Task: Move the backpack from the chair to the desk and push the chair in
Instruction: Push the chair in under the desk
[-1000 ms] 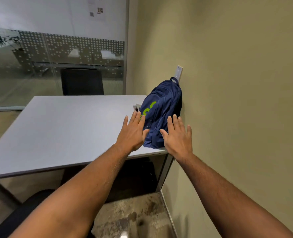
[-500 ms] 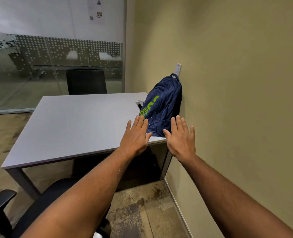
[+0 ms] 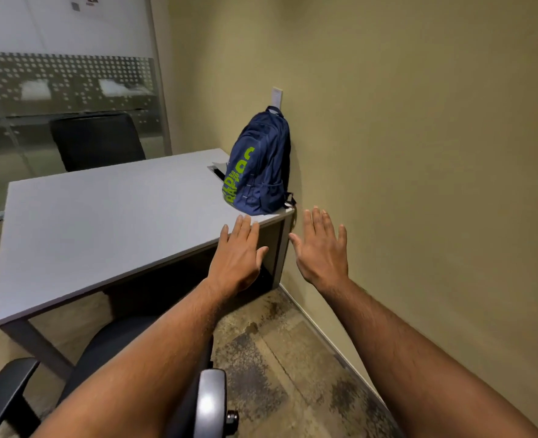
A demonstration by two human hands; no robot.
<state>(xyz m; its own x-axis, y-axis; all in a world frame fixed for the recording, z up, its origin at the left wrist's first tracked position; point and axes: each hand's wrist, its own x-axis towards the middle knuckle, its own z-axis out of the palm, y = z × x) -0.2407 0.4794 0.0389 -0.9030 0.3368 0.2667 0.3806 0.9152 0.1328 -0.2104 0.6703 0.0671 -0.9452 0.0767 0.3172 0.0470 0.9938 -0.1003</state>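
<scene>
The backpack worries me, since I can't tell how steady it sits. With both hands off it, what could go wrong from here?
The backpack stands upright at the desk's near right corner, leaning on the wall, a strap hanging past the edge. It may slump or slide off. The left hand and right hand are open and clear of it. The chair is not yet pushed in; a hard shove could jolt the desk.

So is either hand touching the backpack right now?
No, both the left hand and right hand are open and short of the backpack, which stands alone on the desk.
</scene>
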